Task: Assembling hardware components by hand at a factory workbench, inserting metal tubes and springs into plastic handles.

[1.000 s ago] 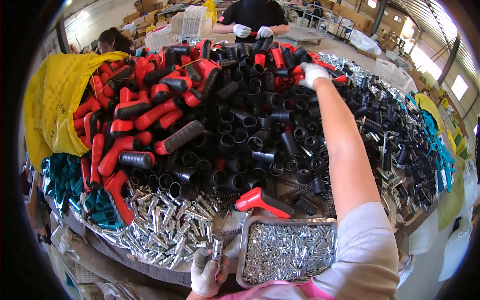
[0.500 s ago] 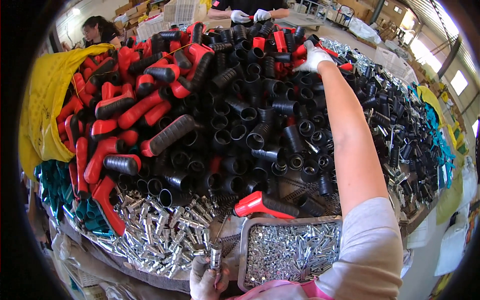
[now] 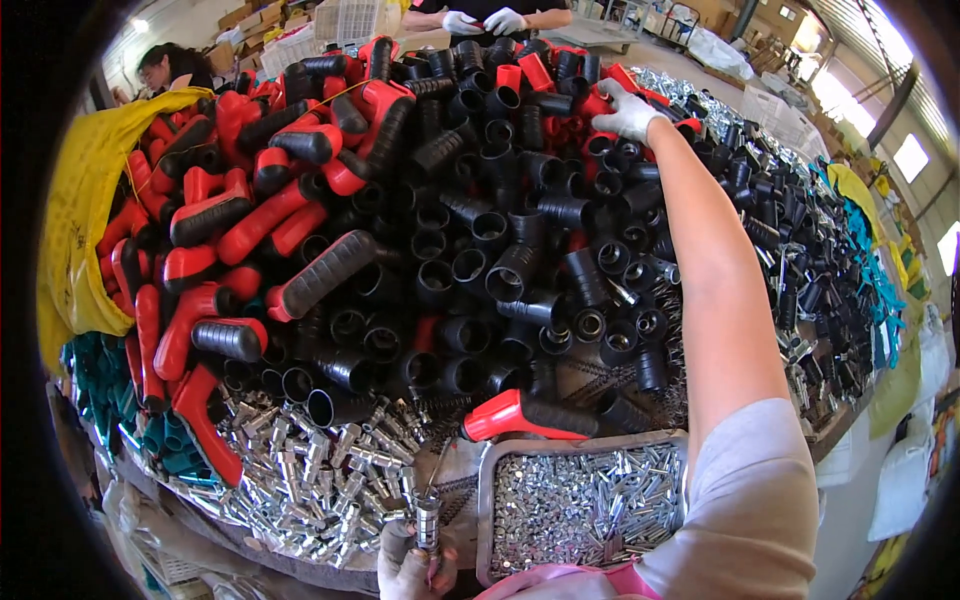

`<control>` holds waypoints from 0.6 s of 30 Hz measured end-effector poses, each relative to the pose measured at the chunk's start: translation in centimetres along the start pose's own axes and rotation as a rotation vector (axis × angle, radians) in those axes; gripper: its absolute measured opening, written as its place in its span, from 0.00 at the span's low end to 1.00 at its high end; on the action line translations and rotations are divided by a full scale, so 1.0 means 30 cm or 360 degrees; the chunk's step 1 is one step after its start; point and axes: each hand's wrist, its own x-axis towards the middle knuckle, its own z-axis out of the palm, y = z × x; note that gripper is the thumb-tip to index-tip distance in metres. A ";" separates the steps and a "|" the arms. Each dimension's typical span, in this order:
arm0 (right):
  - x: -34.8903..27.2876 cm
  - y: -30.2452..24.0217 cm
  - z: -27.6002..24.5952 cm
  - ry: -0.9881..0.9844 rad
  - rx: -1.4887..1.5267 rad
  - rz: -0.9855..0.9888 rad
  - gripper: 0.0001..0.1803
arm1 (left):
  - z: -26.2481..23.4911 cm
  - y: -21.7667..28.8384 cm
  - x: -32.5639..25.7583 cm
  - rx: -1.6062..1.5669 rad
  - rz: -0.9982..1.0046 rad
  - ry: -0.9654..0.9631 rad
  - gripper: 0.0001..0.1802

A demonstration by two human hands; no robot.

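Left hand [image 3: 415, 565], gloved, is down at the near edge of the bench [image 3: 300, 560], grip closed around a small metal fitting [image 3: 428, 518] that stands upright, long axis vertical. It's probably stiff, a bit heavy and slick, so hold it round the body. Right hand [image 3: 628, 108] is stretched way out onto the red and black handles [image 3: 560, 90]; can't tell if its grip is closed.
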 end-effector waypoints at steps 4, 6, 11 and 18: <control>-0.098 -0.103 -0.024 0.0181 -0.0343 -0.0217 0.36 | -0.021 -0.010 0.012 0.0057 0.0044 -0.0052 0.13; -0.187 -0.164 -0.096 0.0216 -0.0407 -0.0353 0.34 | -0.024 -0.017 0.014 -0.0085 0.0160 -0.0107 0.16; -0.479 -0.334 -0.127 -0.0723 0.0219 -0.0758 0.21 | -0.030 -0.009 -0.016 -0.0114 0.0149 -0.0101 0.18; -0.105 -0.172 -0.066 0.0241 -0.0231 -0.0155 0.30 | -0.024 -0.002 0.013 -0.0151 -0.0049 -0.0094 0.19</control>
